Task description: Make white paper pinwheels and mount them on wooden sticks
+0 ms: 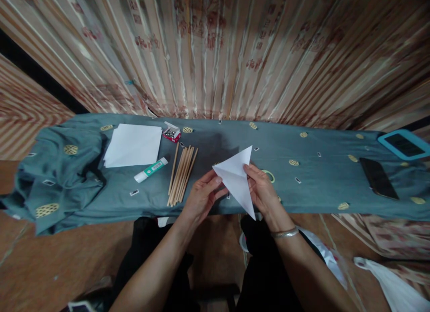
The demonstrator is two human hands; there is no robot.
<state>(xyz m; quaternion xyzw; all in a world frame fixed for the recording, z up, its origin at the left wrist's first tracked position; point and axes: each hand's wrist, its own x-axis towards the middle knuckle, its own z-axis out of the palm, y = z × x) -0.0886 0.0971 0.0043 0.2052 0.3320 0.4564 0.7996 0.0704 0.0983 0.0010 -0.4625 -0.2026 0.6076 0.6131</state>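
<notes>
A white sheet of paper (235,174), folded into a triangle with a crease across its middle, is held up over the front part of the cloth. My left hand (205,191) pinches its left corner between thumb and fingers. On the other side, my right hand (262,186) grips the right edge with the thumb on top. Just behind the right hand, the yellow-green handle of scissors (271,176) shows in part; the rest is hidden. Left of my left hand lies a bundle of thin wooden sticks (182,175).
A stack of white paper (134,145), a glue stick (151,169) and an open small box of metal pins or clips (172,132) lie on the left. Far right are a black phone (379,177) and a blue-framed tablet (405,144). The patterned cloth (319,173) bunches up at the left end.
</notes>
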